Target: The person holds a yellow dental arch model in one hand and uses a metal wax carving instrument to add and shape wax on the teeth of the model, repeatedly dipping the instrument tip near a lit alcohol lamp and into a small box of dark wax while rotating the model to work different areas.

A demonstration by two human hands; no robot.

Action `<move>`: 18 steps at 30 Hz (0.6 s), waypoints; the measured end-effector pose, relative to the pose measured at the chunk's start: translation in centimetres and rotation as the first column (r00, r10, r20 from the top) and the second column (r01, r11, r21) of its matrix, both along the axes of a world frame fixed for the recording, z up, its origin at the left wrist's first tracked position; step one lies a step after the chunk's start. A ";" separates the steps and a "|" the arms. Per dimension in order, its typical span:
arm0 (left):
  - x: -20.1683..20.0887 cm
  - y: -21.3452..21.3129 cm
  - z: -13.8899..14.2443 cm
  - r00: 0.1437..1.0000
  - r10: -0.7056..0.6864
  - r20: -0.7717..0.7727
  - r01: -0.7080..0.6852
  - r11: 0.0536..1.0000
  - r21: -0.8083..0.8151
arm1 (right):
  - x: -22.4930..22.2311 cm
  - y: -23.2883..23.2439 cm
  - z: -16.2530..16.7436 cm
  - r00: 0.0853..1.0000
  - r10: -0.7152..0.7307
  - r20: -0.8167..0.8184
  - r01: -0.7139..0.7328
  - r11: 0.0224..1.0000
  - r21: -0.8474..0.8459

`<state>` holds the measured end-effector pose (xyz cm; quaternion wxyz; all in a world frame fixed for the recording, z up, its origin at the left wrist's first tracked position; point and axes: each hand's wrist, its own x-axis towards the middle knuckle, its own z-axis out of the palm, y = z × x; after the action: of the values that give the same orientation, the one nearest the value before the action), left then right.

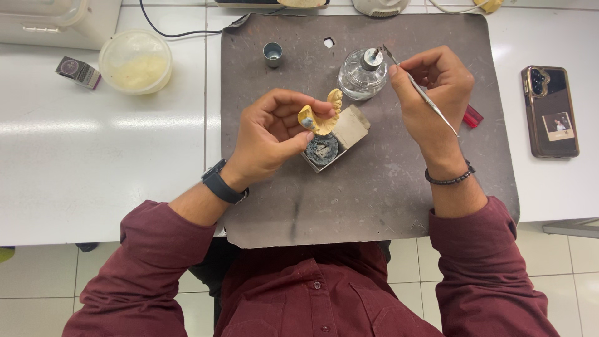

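Cast (pixel 324 118): yellow, arch-shaped | left hand (pixel 271 134) pinches it | right hand (pixel 430 93): tool (pixel 419 90)

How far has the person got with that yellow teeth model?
Already done: blue-grey wax sits on one end of the yellow teeth model, held in the left hand. In hand: the right hand holds the metal tool, tip at the glass burner. Left: most of the model is bare.

my hands: 2, left (pixel 274 134) and right (pixel 433 93) | tooth casts: 1 (pixel 324 118) | metal picks: 1 (pixel 421 93) | glass burners: 1 (pixel 362 75) | small metal cups: 1 (pixel 272 54) | lidded tubs: 1 (pixel 135 61) | phones: 1 (pixel 551 111) | grey mats: 1 (pixel 374 187) | small open boxes: 1 (pixel 334 146) | red lighters: 1 (pixel 473 117)
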<state>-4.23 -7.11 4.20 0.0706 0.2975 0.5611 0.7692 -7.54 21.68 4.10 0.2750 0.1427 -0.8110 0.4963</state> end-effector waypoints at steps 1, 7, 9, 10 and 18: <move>0.0 0.0 0.1 1.000 -0.004 -0.002 0.004 1.000 -0.009 | -0.1 0.0 0.0 1.000 -0.008 -0.002 0.008 1.000 0.011; -0.1 0.1 0.2 1.000 -0.008 -0.021 0.008 1.000 -0.010 | -0.3 0.1 0.0 0.999 -0.012 -0.033 0.014 0.998 0.054; -0.1 0.1 0.2 1.000 -0.003 -0.020 0.003 1.000 -0.006 | -0.3 0.1 0.0 1.000 -0.011 -0.025 0.012 0.999 0.043; 0.0 0.1 0.1 1.000 -0.001 -0.020 0.001 1.000 -0.004 | -0.2 0.0 0.0 1.000 -0.010 -0.021 0.011 0.999 0.038; 0.4 0.6 -0.4 0.976 0.122 -0.182 -0.140 0.986 -0.090 | -0.2 0.0 0.2 1.000 -0.007 -0.016 0.007 0.999 0.035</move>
<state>-3.83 -6.52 3.75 -0.0150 0.3224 0.6224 0.7131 -7.74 21.69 4.25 0.2804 0.1485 -0.8180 0.4798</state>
